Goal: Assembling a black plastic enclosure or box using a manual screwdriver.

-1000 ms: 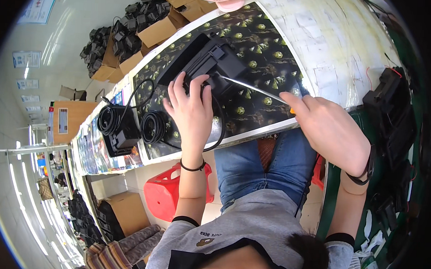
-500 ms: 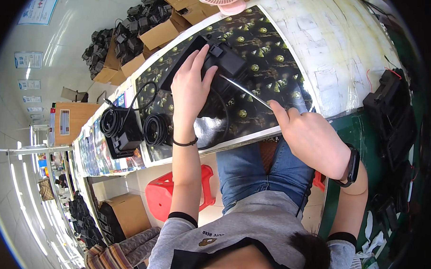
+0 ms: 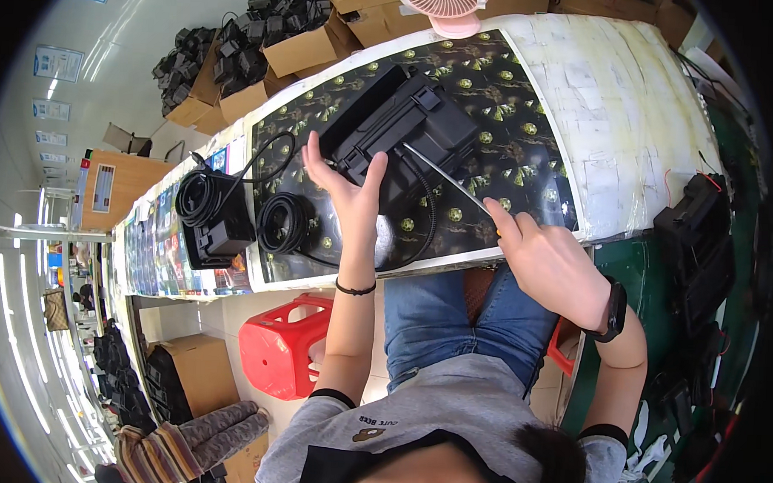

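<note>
A black plastic box [image 3: 437, 124] with latches and a raised, flap-like panel along its left side lies on the dark patterned mat [image 3: 525, 174]. My left hand [image 3: 354, 189] is at its near left corner, fingers and thumb spread apart; whether they touch the box I cannot tell. In my right hand [image 3: 549, 268] is a screwdriver [image 3: 450, 177], its long metal shaft slanting up and left. The tip meets the near side of the box, close to where a black cable [image 3: 428, 211] runs. The screwdriver's handle is mostly hidden in my fist.
A coiled black cable [image 3: 282, 223] and a second black box with a coil on it [image 3: 221, 236] lie to the left. A pink fan [image 3: 454, 22] stands at the far edge. Black housings [image 3: 697, 235] sit at right, a red stool [image 3: 281, 348] below.
My left hand has drawn back from the top of the box toward its near corner, its fingers spreading. The screwdriver stays at the near side of the box. The whole view has shifted slightly.
</note>
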### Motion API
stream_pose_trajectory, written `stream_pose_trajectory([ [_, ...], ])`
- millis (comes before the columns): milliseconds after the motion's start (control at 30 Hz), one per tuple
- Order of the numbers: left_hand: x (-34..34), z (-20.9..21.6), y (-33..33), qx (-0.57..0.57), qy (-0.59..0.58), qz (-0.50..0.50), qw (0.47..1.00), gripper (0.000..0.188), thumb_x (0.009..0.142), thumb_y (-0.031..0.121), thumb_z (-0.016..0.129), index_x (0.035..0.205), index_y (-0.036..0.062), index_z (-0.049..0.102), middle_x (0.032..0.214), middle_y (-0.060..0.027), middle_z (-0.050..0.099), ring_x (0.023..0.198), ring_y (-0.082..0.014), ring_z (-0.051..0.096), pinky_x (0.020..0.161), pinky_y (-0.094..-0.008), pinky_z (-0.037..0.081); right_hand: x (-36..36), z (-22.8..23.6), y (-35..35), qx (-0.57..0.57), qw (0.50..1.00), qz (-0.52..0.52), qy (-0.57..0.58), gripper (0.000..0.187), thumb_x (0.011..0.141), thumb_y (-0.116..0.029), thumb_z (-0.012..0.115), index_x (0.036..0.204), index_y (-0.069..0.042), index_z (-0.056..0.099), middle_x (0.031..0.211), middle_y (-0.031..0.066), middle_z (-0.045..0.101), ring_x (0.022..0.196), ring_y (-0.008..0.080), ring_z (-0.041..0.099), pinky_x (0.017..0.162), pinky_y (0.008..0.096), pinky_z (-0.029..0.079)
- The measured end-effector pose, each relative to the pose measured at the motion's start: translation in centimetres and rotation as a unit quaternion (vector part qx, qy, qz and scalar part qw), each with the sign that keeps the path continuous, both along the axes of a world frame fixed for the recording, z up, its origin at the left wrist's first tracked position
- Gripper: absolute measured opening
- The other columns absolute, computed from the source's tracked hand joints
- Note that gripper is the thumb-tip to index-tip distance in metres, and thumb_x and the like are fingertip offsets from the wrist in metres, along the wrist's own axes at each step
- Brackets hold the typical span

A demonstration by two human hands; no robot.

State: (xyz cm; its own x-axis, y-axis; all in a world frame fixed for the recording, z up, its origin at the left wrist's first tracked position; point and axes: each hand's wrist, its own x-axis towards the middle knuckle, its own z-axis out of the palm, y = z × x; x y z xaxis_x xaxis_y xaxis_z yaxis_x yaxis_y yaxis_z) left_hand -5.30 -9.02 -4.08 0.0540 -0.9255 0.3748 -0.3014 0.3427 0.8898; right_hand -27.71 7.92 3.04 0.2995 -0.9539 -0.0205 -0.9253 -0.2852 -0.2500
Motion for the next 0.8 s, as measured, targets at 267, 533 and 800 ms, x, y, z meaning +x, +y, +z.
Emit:
stream_pose_trajectory([
  [267,-0.5,1.0,0.9,0.073,0.058,-0.04,0.995,0.069,0.083,0.02,0.079,0.141,0.0113,0.044,0.157,-0.0248,0.014,0.15,-0.0349,0.006,0.119,-0.0404,0.009,1.7,-1.4,0.2,-0.075,0.994,-0.061,0.041,0.069,0.081,-0.001,0.06,0.146,0.002,0.037,0.089,0.0164,0.058,0.063,0.0276,0.065,0.054,0.0365,0.053],
  [533,-0.1,0.3,1.0,0.025,0.006,-0.037,0.999,0.046,0.083,0.018,0.079,0.121,0.0103,0.055,0.15,-0.0283,0.026,0.15,-0.0392,-0.001,0.118,-0.0453,0.01,1.1,-2.4,-0.4,-0.01,0.995,-0.042,-0.095,0.055,0.092,-0.004,0.055,0.143,0.002,0.038,0.085,0.0199,0.061,0.063,0.0276,0.066,0.054,0.036,0.052],
  [800,-0.6,-0.2,0.7,0.024,0.05,0.006,0.998,0.045,0.084,0.018,0.079,0.123,0.0106,0.057,0.153,-0.0279,0.017,0.15,-0.0389,0.001,0.118,-0.045,0.011,-0.7,-1.6,-3.2,0.329,0.739,-0.065,-0.584,0.041,0.104,-0.015,0.045,0.144,-0.002,0.043,0.061,0.0057,0.058,0.044,0.0083,0.054,0.043,0.0267,0.042],
])
